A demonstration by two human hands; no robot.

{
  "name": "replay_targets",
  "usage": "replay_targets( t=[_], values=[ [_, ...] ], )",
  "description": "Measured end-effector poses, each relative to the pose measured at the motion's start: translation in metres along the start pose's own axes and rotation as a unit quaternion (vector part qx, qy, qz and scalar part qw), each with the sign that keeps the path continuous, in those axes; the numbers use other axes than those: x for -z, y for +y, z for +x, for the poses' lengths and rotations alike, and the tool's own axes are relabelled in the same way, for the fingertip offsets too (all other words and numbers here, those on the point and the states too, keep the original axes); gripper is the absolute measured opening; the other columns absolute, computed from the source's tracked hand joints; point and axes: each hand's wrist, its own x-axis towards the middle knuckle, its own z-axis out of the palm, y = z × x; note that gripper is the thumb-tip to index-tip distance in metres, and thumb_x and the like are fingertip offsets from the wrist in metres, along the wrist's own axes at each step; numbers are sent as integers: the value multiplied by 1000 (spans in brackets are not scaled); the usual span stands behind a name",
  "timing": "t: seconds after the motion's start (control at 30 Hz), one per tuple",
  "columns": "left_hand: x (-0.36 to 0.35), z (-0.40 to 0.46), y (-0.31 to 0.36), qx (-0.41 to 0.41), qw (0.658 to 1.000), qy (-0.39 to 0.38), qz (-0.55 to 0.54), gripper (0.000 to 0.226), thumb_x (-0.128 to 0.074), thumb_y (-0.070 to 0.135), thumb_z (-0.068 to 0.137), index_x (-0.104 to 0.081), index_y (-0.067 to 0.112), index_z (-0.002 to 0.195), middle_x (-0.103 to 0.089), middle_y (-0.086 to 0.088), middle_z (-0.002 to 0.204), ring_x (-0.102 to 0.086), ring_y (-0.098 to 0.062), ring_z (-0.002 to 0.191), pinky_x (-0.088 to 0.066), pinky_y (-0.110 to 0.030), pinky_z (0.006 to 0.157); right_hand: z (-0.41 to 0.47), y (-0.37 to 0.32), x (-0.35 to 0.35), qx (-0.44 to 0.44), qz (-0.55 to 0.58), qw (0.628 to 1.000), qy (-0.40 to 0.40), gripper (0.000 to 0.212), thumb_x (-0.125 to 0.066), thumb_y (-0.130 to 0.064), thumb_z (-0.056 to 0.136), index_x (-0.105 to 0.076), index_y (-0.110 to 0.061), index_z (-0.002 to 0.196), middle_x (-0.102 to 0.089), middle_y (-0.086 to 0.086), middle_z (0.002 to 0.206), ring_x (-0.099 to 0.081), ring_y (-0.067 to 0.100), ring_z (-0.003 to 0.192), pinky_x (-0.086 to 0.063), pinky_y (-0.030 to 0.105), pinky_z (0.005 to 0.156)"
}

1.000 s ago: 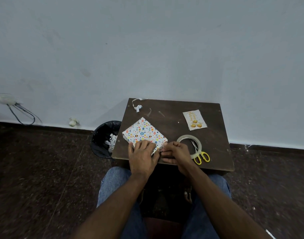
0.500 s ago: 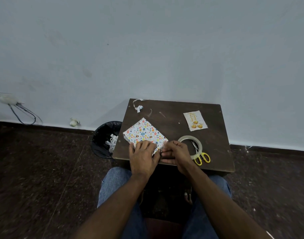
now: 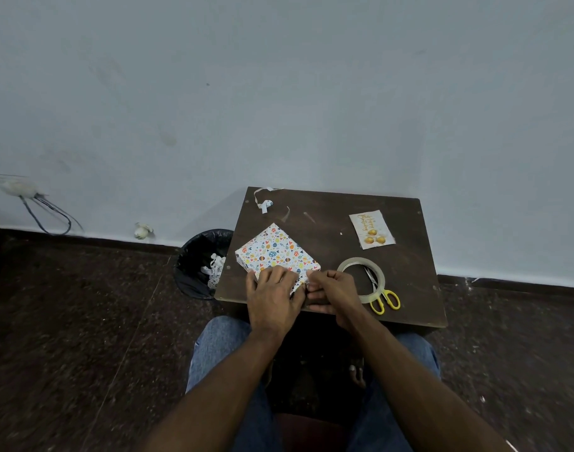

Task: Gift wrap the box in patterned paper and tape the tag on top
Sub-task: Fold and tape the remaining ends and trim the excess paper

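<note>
1. Left hand (image 3: 274, 296) lies palm down on the near end of the wrapped box (image 3: 276, 252), fingers spread fairly flat, pressing it to the table.
2. Right hand (image 3: 332, 293) at the box's near right corner, fingers curled, pinching a paper flap there; exact fold hidden by the fingers.
3. Box is covered in white patterned paper, sits turned at an angle on the near left part of the dark table (image 3: 331, 223).
4. Tape roll (image 3: 361, 279) lies flat just right of the right hand; yellow-handled scissors (image 3: 385, 300) partly inside and under the roll.
5. Tag (image 3: 372, 229) lies flat at the far right of the table, well apart from the box.
6. Paper scrap (image 3: 265, 203) at the far left corner.
7. Black bin (image 3: 199, 265) on the floor left of the table, paper scraps inside.
</note>
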Motion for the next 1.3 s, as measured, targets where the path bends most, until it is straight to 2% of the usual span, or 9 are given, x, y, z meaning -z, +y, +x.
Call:
replay_targets(
  t=[0.1,0.33,0.43,0.73,0.9,1.0,1.1,1.17,1.3],
  values=[
    [0,0,0,2,1000,-6,-2,19,-75,37,77,-68,28,92,-63,9,97,-57,-18,96,-39,-54,102,1,-1,-1,-6,-4,1000,6,26,-74,-28,86,-65,-8,74,-67,8,74,-65,17,64,-61,51,73],
    [1,1,0,-3,1000,-3,0,21,-77,35,75,-69,27,92,-64,8,96,-58,-19,94,-43,-55,99,-3,12,3,37,-8,999,-7,23,-70,-26,92,-63,-8,80,-68,8,78,-67,16,68,-59,34,59],
    [1,0,0,-2,1000,0,2,22,-78,35,74,-69,26,92,-64,7,96,-59,-20,94,-42,-55,99,-1,18,4,63,-43,997,-3,17,-66,-23,94,-64,-9,85,-70,12,82,-70,20,72,-60,35,59],
    [-3,1,-2,-4,1000,4,-3,19,-76,36,76,-69,27,92,-65,8,96,-59,-20,94,-42,-55,99,4,22,-1,89,-92,992,15,18,-63,-20,97,-64,-5,88,-71,6,77,-72,21,70,-60,38,54],
    [-4,1,-4,-12,1000,8,-10,19,-76,35,76,-69,26,91,-65,7,96,-59,-21,93,-45,-54,96,6,24,-4,96,-127,986,52,21,-65,-21,95,-63,-1,90,-72,14,78,-74,21,68,-58,36,47],
    [-5,0,-6,-10,1000,2,-22,18,-68,38,79,-68,25,92,-64,6,97,-57,-22,95,-47,-55,91,6,24,-5,98,-143,983,65,20,-65,-20,95,-63,-1,88,-72,15,77,-73,18,64,-57,35,44],
    [-5,1,-6,-9,999,-10,-38,27,-53,44,82,-68,25,93,-63,5,98,-56,-22,94,-49,-53,85,5,24,-6,98,-145,982,71,19,-65,-20,95,-63,-3,87,-71,15,78,-73,17,63,-56,32,43],
    [-4,0,-6,-9,999,-11,-43,30,-49,44,82,-68,24,93,-63,5,98,-56,-22,94,-50,-52,84,4,23,-6,101,-143,981,77,18,-65,-19,95,-62,-5,85,-71,14,77,-72,16,62,-57,33,44],
    [-4,1,-7,-7,999,-27,-37,21,-66,39,81,-69,25,97,-64,6,102,-57,-22,98,-49,-51,87,5,25,-7,105,-146,980,89,17,-66,-18,95,-62,-10,81,-71,12,74,-72,17,60,-59,37,48]
  ],
)
